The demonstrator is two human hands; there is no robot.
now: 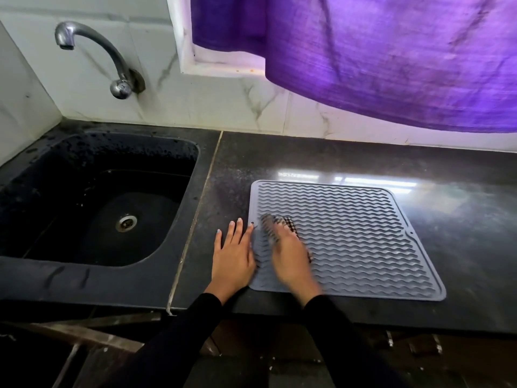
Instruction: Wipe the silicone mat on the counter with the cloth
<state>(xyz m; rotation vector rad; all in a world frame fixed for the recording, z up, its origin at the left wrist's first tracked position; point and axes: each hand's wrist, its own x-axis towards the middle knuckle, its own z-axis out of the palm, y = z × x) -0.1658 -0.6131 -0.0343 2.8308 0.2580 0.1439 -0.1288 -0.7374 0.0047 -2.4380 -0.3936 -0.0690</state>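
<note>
Dark counter (349,161), mat (363,236), cloth (282,224) mostly hidden under blurred right hand (291,256)

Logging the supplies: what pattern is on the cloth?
A dark-and-white checked pattern on the cloth, motion-blurred under the right hand; head view.

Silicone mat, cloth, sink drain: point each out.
silicone mat (363,242), head view, on the bare ridged middle.
cloth (282,221), head view, on the checked fabric showing past the right hand's fingers.
sink drain (126,222), head view, on the metal strainer's centre.
</note>
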